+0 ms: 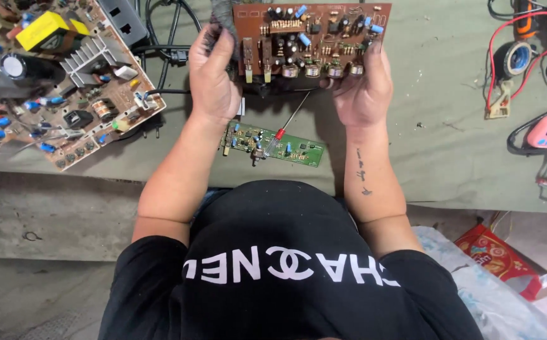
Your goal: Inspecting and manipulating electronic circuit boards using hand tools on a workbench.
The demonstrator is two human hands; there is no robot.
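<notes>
A brown circuit board point(311, 41) was held above the far middle of the bench point(437, 151), long axis running left to right. Its left end was gripped by the left hand point(213, 82), its right end by the right hand point(363, 88), fingers closed on the edges. A red-handled screwdriver point(284, 129) and a green board point(273, 145) lay just below, nearer the right hand.
</notes>
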